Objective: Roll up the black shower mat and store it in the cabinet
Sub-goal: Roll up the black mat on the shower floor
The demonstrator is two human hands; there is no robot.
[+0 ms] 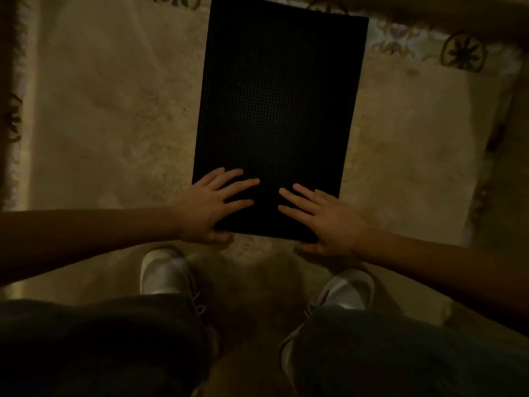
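- On the pale patterned rug [120, 116], straight ahead of the person's feet, the black shower mat [280, 104] lies fully flat and unrolled, its long side running away from the camera.
- Both hands rest at the mat's near end: the left hand [211, 204] covers the near left corner, the right hand [323, 219] the near right corner.
- Fingers of both hands are spread and lie flat on top of the mat; the thumbs sit at or under the near edge, though the dim light keeps me from telling whether they have actually hooked beneath it.
- Neither hand has closed around anything; they press on the mat rather than hold it.
- My judgement is that the task is at its very start: no turn of the roll has formed, and the near edge looks flush with the rug.
- Left to do, by that reading: lift the near edge, roll the mat away to its far end, pick up the roll, and carry it to the cabinet.
- No cabinet shows in this view, so where it will be stored cannot be told.
- White shoes [163, 270] stand just behind the mat's near edge.
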